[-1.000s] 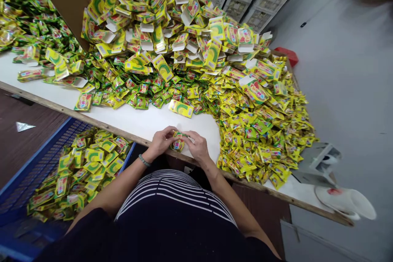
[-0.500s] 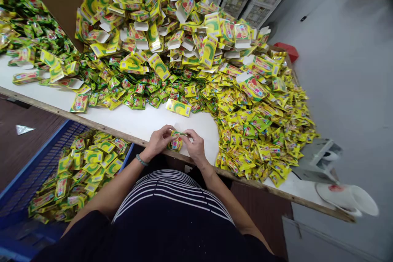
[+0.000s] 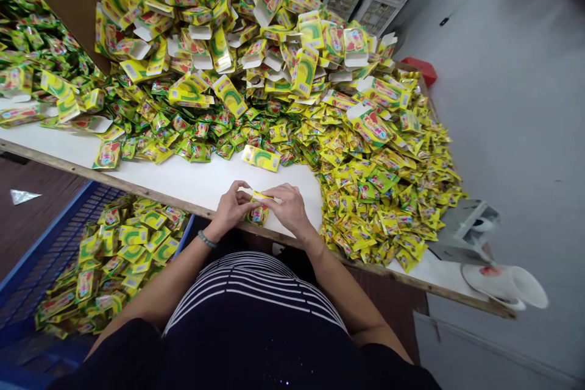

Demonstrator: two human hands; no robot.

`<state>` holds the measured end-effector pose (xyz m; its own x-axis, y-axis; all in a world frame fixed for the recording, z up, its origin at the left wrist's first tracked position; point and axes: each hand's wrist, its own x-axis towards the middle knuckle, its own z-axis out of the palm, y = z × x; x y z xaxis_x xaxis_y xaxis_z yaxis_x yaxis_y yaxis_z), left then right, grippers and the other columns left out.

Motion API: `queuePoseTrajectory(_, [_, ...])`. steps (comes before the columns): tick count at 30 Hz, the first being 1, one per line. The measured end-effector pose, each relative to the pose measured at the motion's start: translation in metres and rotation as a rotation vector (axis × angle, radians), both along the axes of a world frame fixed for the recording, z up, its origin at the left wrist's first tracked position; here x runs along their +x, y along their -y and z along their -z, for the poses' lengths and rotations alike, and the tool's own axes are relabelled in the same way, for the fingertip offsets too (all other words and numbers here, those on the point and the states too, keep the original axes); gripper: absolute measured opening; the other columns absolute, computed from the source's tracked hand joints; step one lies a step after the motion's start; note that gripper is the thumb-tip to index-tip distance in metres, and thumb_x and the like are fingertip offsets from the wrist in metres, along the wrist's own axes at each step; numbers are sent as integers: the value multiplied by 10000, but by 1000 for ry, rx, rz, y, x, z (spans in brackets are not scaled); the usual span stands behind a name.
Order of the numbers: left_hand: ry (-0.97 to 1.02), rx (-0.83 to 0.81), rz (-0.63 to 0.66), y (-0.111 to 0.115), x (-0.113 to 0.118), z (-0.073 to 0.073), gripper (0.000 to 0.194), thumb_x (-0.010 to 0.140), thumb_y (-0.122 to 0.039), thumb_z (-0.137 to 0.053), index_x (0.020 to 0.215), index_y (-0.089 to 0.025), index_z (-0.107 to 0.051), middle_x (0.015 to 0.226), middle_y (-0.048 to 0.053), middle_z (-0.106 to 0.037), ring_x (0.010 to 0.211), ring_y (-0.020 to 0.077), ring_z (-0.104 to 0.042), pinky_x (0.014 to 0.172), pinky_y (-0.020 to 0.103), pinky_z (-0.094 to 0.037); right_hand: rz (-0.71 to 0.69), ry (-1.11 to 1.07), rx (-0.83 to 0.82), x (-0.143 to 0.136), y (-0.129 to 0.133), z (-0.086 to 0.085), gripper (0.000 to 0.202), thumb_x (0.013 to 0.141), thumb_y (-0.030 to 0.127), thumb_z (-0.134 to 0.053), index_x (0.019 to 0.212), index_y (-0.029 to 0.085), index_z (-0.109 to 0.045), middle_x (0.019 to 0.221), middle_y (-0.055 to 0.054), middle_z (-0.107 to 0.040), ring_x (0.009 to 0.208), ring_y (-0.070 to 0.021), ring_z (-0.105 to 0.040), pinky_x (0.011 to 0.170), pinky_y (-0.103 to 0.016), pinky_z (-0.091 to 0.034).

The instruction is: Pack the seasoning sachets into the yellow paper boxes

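Both hands meet over the front edge of the white table (image 3: 183,186), around a small yellow and green box (image 3: 258,213). My left hand (image 3: 234,204) pinches the box's left side. From the right, my right hand (image 3: 289,207) has its thumb and fingers on the box's top end, where a yellow flap shows. The box's printed face points up towards me; its contents are hidden. Another yellow box (image 3: 261,158) lies flat just beyond the hands. Behind it are small green packets (image 3: 200,151), and yellow packets (image 3: 361,195) are heaped to the right.
A large pile of flat yellow boxes (image 3: 219,49) covers the back of the table. At lower left, a blue crate (image 3: 55,237) holds many boxes. A grey metal object (image 3: 461,234) and a white container (image 3: 503,283) stand at the right end, near the wall.
The view has shifted slightly, moving the scene left and up. My right hand's fingers have come over the box's top end, and its flap now looks folded over.
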<state>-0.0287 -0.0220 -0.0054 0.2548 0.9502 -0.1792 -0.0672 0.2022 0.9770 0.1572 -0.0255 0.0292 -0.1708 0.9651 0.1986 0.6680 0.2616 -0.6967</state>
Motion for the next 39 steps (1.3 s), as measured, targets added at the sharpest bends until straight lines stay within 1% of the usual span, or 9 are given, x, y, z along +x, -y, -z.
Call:
queuePoseTrajectory(5, [-30, 0, 20, 1, 1, -4, 568, 652, -387, -841, 1043, -215, -467, 807, -2, -717, 736, 160, -700, 714, 279, -542, -13, -130, -159, 7, -13, 0, 171, 867, 378, -674, 815, 267, -794, 786, -9, -782, 743, -206, -696, 710, -333, -489])
queuePoseTrajectory(10, [-28, -5, -4, 1, 2, -4, 570, 631, -404, -850, 1024, -207, -488, 795, -1, -715, 732, 164, -699, 706, 282, -543, -212, 269, 74, 7, -16, -7, 183, 901, 226, -608, 850, 234, -784, 825, -57, -779, 767, -202, -650, 793, -365, -406])
queuePoseTrajectory(12, [-24, -12, -1, 1, 3, -3, 556, 633, -406, -849, 1009, -204, -494, 787, 0, -712, 725, 165, -695, 695, 279, -540, -277, 346, 145, 7, -15, -7, 208, 902, 165, -570, 895, 202, -775, 838, -80, -773, 788, -208, -636, 787, -366, -390])
queuePoseTrajectory(15, [-21, -7, 6, 0, 3, -1, 536, 639, -410, -846, 995, -201, -504, 781, 2, -709, 725, 169, -693, 691, 282, -540, -274, 326, 161, 9, -18, -1, 241, 914, 132, -531, 940, 186, -764, 868, -77, -773, 820, -213, -636, 792, -359, -399])
queuePoseTrajectory(19, [-37, 4, 26, 0, 1, -1, 546, 641, -421, -845, 1015, -200, -514, 799, 14, -718, 745, 182, -702, 706, 296, -546, -248, 260, 43, 13, -32, 1, 210, 917, 169, -572, 913, 226, -775, 869, -43, -776, 793, -198, -645, 772, -326, -431])
queuePoseTrajectory(25, [-76, 17, 23, 0, 2, -3, 531, 661, -437, -826, 1035, -203, -530, 809, 28, -729, 786, 203, -714, 725, 310, -553, -359, 232, 38, 18, -38, -5, 185, 911, 234, -608, 886, 254, -790, 840, -40, -769, 812, -199, -656, 762, -317, -471])
queuePoseTrajectory(28, [-83, 33, 20, 1, 3, -2, 505, 689, -443, -804, 1046, -208, -534, 830, 38, -739, 790, 205, -716, 732, 315, -554, -310, 168, 71, 17, -21, 1, 203, 925, 254, -584, 972, 246, -782, 883, -51, -776, 833, -206, -669, 778, -339, -489])
queuePoseTrajectory(33, [-137, 77, 24, 2, 0, -2, 474, 721, -450, -771, 1073, -212, -562, 813, 21, -729, 771, 189, -703, 729, 299, -545, -71, 152, 170, 2, 14, 19, 280, 951, 244, -519, 1139, 226, -727, 1113, -77, -753, 1035, -243, -660, 918, -412, -461])
queuePoseTrajectory(39, [-398, 301, 51, 4, 2, -3, 345, 839, -401, -641, 1146, -242, -628, 841, -3, -712, 752, 151, -653, 740, 263, -499, 29, -8, 145, -19, 17, 26, 233, 957, 266, -531, 1081, 244, -727, 1050, -44, -763, 992, -219, -658, 944, -387, -485])
